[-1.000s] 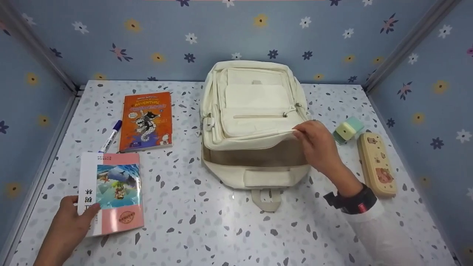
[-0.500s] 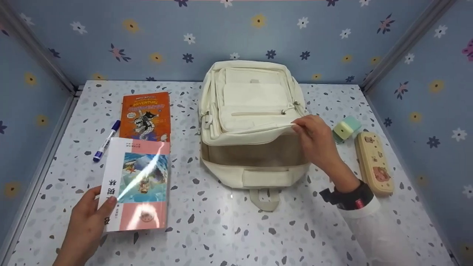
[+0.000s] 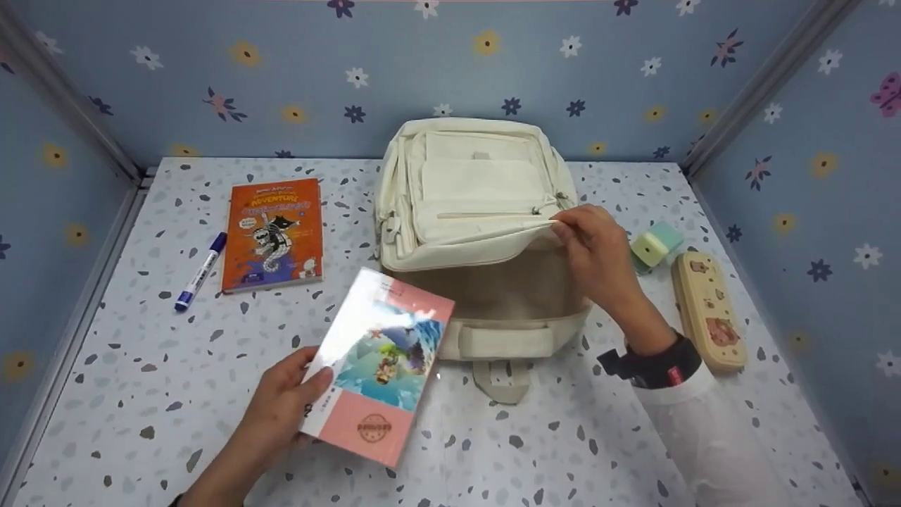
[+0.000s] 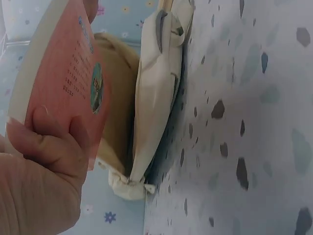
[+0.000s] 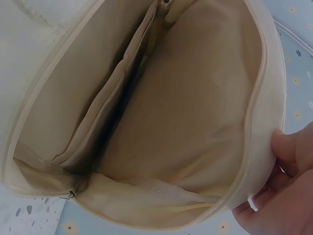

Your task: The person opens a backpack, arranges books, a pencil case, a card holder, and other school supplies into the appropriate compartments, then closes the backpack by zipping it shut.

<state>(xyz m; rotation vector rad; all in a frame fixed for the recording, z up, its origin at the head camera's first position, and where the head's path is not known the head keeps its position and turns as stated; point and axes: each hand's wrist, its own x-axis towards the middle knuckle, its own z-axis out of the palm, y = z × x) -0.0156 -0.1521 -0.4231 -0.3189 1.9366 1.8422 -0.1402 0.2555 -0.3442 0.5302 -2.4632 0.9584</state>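
A cream backpack (image 3: 486, 183) lies on the table with its main compartment unzipped and gaping toward me. My right hand (image 3: 598, 257) pinches the upper edge of that opening and lifts it. The right wrist view shows the beige lining (image 5: 195, 88) and an inner sleeve pocket (image 5: 98, 115). My left hand (image 3: 285, 401) grips a pink and white book (image 3: 376, 373) by its left side, thumb on the cover and fingers underneath. Tilted, the book overlaps the near left corner of the backpack's mouth in the head view. Its pink back cover (image 4: 73, 73) faces the left wrist camera.
An orange book (image 3: 274, 236) lies at the back left, a blue-capped marker (image 3: 200, 271) beside it. To the right of the backpack are a small green and yellow block-like object (image 3: 656, 246) and a cream pencil case (image 3: 709, 310) with bear pictures. Flowered panels (image 3: 295, 70) border the table.
My left hand has carried the pink and white book from the left side of the table rightward to the backpack, turning it clockwise. My right hand has raised the opening's edge slightly.
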